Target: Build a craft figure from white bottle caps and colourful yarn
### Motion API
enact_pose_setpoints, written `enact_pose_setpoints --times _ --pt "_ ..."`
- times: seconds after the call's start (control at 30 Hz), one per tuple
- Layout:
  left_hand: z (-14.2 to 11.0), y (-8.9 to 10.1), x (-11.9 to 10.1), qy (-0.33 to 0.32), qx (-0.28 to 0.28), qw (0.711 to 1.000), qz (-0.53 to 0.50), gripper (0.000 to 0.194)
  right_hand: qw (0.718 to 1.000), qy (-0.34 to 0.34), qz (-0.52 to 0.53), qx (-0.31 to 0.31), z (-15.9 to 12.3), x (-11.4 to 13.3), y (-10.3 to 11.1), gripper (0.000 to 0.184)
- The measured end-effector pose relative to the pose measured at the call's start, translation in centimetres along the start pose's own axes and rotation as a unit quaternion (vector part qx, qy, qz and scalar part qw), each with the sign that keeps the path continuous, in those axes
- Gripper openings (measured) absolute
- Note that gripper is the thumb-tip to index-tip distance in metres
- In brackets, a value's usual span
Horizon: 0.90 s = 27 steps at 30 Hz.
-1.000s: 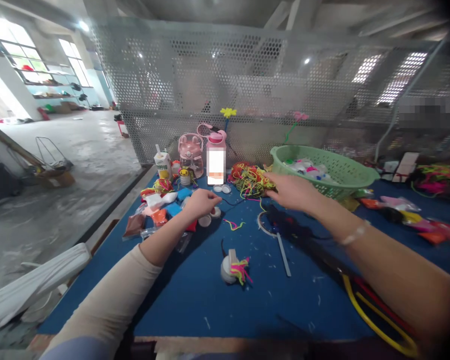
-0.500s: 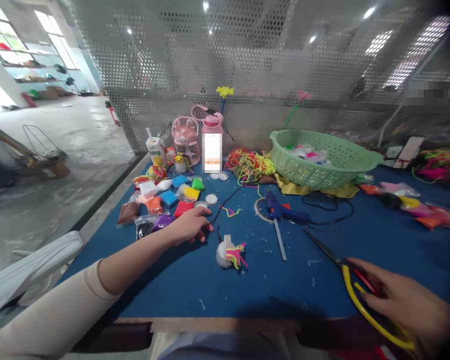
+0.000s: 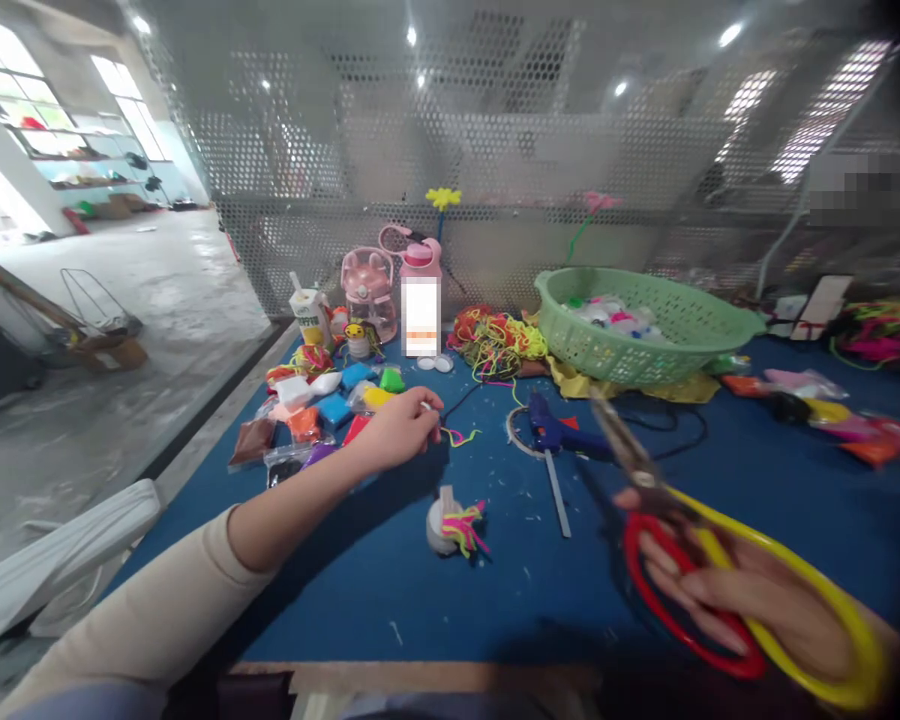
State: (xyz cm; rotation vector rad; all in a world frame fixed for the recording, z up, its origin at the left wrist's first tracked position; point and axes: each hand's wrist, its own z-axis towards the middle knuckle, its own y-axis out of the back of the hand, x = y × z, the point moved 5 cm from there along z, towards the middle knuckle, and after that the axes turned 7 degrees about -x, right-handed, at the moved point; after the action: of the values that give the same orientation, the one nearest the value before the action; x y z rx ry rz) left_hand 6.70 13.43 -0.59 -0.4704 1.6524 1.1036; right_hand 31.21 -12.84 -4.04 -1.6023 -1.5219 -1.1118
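Observation:
My left hand (image 3: pixel 405 430) is closed with fingertips pinched together above the table, just left of a pink-and-yellow yarn strand (image 3: pixel 461 438). What it pinches is hidden; a thin dark strand (image 3: pixel 465 400) runs up and right from behind the fingers. My right hand (image 3: pixel 765 590) grips scissors (image 3: pixel 649 480) with one red and one yellow handle loop, lifted over the table with the tip pointing away. Between the hands lies a small round whitish piece (image 3: pixel 441 528) with a pink-and-yellow yarn tuft (image 3: pixel 466 530). A blue glue gun (image 3: pixel 551 425) rests beyond, its pale glue stick toward me.
Packets of coloured clay (image 3: pixel 304 425) lie left, partly behind my left forearm. Tangled yarn (image 3: pixel 499 340), pink bottles (image 3: pixel 369 295) and a drink carton (image 3: pixel 311 318) stand at the back. A green basket (image 3: pixel 645 345) sits back right, before a perforated metal panel (image 3: pixel 495 150).
My left hand has risen slightly and its fingers have drawn together. The short dark piece beside the round piece is gone. The scissors have come up and left, nearer the camera.

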Motion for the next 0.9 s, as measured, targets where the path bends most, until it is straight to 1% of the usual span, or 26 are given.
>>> enact_pose_setpoints --times 0.03,0.1,0.17,0.23,0.33,0.43,0.6,0.73,0.83,0.9 --pt "0.3 0.0 -0.9 -0.010 -0.003 1.000 -0.009 0.016 0.999 0.016 0.043 0.025 1.6 1.3 -1.6 0.070" --pt "0.5 0.2 -2.6 -0.024 -0.010 0.999 -0.024 0.018 0.988 0.015 0.092 0.119 4.1 3.6 -4.7 0.063" --pt "0.2 0.3 -3.7 -0.032 -0.014 0.999 -0.033 0.016 0.980 -0.006 0.099 0.173 5.5 5.1 -6.8 0.055" --pt "-0.3 0.2 -4.2 -0.032 -0.007 0.999 -0.040 0.012 0.973 -0.021 0.102 0.204 6.3 6.1 -8.1 0.050" --pt "-1.0 -0.3 -4.3 -0.025 0.022 0.998 -0.058 0.009 0.967 -0.025 0.115 0.225 7.2 6.6 -9.5 0.045" --pt "-1.5 -0.7 -4.1 -0.019 0.051 0.995 -0.080 0.006 0.965 -0.015 0.127 0.227 8.2 6.9 -10.3 0.043" --pt "-1.9 -1.0 -3.3 0.004 0.071 0.994 -0.078 0.009 0.974 -0.005 0.135 0.181 8.9 7.2 -10.0 0.036" --pt "-1.6 -1.0 -2.2 0.005 0.074 0.997 -0.034 0.008 0.980 0.006 0.115 0.162 8.5 7.0 -9.7 0.035" --pt "-1.2 -1.0 -1.2 -0.004 0.082 0.997 0.005 0.008 0.986 -0.004 0.094 0.137 8.3 6.2 -9.4 0.040" --pt "-1.0 -1.1 -0.5 -0.008 0.087 0.996 0.023 0.010 0.988 -0.013 0.084 0.131 8.2 5.6 -9.2 0.044"
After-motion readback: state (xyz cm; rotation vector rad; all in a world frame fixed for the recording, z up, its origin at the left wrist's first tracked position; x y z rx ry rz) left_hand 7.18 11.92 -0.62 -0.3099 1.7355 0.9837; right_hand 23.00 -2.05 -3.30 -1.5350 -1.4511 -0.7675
